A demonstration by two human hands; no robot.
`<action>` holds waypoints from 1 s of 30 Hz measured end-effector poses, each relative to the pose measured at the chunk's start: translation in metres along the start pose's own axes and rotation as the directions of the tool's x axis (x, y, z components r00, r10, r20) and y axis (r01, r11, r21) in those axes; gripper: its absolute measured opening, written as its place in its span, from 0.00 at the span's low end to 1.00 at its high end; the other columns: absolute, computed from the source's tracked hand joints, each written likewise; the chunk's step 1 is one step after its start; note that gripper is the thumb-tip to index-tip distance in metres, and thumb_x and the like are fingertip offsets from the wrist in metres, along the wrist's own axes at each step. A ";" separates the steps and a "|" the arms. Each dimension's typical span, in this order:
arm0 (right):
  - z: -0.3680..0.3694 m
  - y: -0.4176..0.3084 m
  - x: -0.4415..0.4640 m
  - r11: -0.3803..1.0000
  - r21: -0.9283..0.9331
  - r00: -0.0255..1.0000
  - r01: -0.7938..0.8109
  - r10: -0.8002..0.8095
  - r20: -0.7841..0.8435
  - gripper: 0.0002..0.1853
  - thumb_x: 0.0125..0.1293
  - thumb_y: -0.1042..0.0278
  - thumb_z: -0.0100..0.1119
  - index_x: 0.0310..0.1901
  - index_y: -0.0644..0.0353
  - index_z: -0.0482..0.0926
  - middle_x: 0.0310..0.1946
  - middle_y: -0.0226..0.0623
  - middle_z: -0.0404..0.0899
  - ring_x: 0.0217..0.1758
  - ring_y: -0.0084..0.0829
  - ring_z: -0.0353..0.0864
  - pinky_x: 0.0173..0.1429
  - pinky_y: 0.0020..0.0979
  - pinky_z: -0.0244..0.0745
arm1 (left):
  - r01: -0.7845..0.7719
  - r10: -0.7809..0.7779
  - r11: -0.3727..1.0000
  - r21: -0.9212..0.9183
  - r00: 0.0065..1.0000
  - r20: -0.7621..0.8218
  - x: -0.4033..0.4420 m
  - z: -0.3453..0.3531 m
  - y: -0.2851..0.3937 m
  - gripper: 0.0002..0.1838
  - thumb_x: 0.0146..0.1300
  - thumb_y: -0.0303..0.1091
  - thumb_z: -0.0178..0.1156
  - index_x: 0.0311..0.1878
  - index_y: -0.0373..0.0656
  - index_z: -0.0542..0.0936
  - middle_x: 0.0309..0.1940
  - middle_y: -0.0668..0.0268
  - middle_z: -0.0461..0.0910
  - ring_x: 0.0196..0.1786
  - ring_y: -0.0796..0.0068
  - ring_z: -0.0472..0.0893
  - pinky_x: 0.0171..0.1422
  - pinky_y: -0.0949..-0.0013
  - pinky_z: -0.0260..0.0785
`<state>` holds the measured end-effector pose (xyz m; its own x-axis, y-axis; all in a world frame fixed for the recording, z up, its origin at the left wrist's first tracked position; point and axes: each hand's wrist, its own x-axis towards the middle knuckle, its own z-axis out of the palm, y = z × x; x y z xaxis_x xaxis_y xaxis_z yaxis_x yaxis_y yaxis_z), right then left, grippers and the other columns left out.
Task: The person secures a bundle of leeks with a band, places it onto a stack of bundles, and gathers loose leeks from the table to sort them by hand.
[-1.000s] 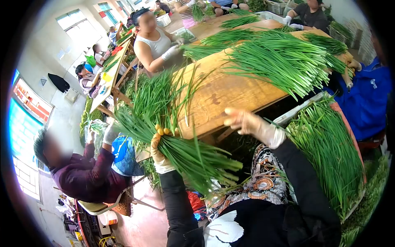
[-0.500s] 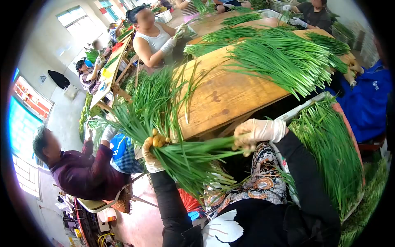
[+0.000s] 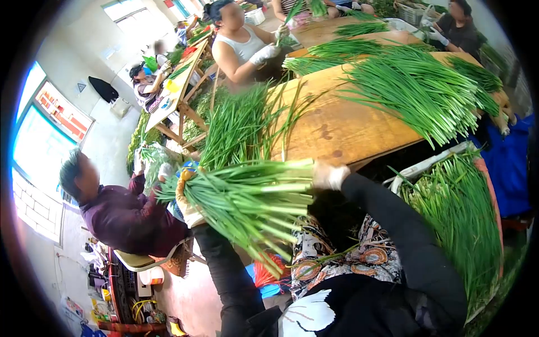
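My left hand, in a pale glove, is wrapped around a bunch of garlic chives by its green leaves. The bunch's pale stem ends fan out to the right. Beside the uppermost stem ends is my gloved right hand. It is blurred and its fingers are largely hidden, so I cannot tell whether they grip anything. Under the bunch is my lap in patterned trousers, with a thin loose stalk lying across it.
The wooden table ahead bears a large pile of garlic chives and looser leaves at its left end. A lined crate of chives stands at my right. A person in a dark red top sits at left; others work beyond.
The view has turned, shifting the scene rightward. The held bunch has risen and swung, its stem ends now pointing right. My right hand has moved up beside those ends.
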<state>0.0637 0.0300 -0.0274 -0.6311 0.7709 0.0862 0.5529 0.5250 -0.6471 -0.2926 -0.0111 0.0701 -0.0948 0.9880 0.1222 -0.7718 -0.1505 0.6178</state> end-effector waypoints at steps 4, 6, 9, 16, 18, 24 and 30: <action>0.018 -0.042 -0.069 0.917 0.392 0.821 0.068 -0.275 0.500 0.20 0.59 0.54 0.52 0.49 0.56 0.73 0.46 0.36 0.75 0.49 0.31 0.73 0.53 0.31 0.67 | -0.044 0.050 0.999 0.030 0.966 -0.253 0.001 0.021 -0.013 0.12 0.52 0.35 0.53 0.38 0.39 0.76 0.38 0.60 0.77 0.45 0.60 0.75 0.55 0.56 0.65; -0.015 -0.061 -0.100 0.903 0.429 0.825 -0.024 -0.225 0.519 0.18 0.55 0.58 0.57 0.45 0.57 0.76 0.43 0.36 0.77 0.47 0.30 0.74 0.52 0.28 0.67 | -0.067 0.062 0.998 -0.006 0.957 -0.283 0.004 0.026 -0.026 0.11 0.53 0.36 0.53 0.36 0.40 0.76 0.37 0.61 0.77 0.44 0.59 0.75 0.54 0.55 0.65; -0.046 -0.073 -0.129 0.875 0.483 0.982 -0.031 0.117 -0.149 0.15 0.55 0.60 0.59 0.41 0.58 0.78 0.38 0.35 0.78 0.44 0.27 0.75 0.49 0.26 0.69 | -0.117 0.116 0.993 0.014 0.950 -0.292 0.019 0.024 -0.051 0.10 0.53 0.36 0.53 0.34 0.40 0.75 0.35 0.61 0.77 0.42 0.60 0.75 0.52 0.56 0.66; -0.094 -0.138 -0.121 0.913 0.041 0.704 0.406 -0.284 -0.651 0.23 0.56 0.66 0.56 0.54 0.60 0.67 0.52 0.38 0.70 0.49 0.31 0.70 0.55 0.26 0.64 | -0.088 0.047 0.990 -0.107 0.940 -0.338 0.033 0.069 -0.094 0.07 0.56 0.32 0.52 0.33 0.40 0.74 0.29 0.65 0.75 0.33 0.71 0.74 0.41 0.68 0.69; -0.101 -0.123 -0.115 0.336 0.921 0.972 0.198 0.055 -0.229 0.26 0.57 0.64 0.56 0.57 0.61 0.63 0.52 0.41 0.69 0.52 0.27 0.70 0.55 0.24 0.64 | -0.059 0.058 0.998 0.004 0.950 -0.307 0.030 0.086 -0.098 0.08 0.57 0.34 0.51 0.34 0.40 0.74 0.29 0.65 0.74 0.33 0.71 0.74 0.41 0.69 0.69; -0.093 -0.104 -0.099 0.944 0.283 0.984 0.171 -0.147 -0.103 0.12 0.54 0.59 0.59 0.32 0.60 0.76 0.20 0.36 0.74 0.25 0.29 0.73 0.31 0.29 0.67 | 0.089 -0.085 0.996 0.030 0.989 -0.123 0.023 0.118 -0.099 0.05 0.54 0.31 0.55 0.31 0.41 0.73 0.26 0.67 0.74 0.30 0.74 0.74 0.37 0.70 0.69; -0.112 -0.133 -0.092 0.912 -0.226 0.919 0.342 -0.375 -0.121 0.19 0.56 0.51 0.52 0.21 0.60 0.69 0.18 0.39 0.68 0.25 0.43 0.70 0.29 0.36 0.64 | 0.209 -0.211 0.977 -0.028 0.975 -0.071 0.013 0.141 -0.124 0.04 0.55 0.29 0.54 0.32 0.39 0.74 0.25 0.66 0.75 0.28 0.74 0.75 0.36 0.71 0.70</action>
<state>0.1087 -0.0706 0.1355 -0.7212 0.5557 0.4136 0.4116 0.8240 -0.3895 -0.1101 0.0151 0.1046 0.0257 0.9975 -0.0664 -0.7919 0.0608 0.6076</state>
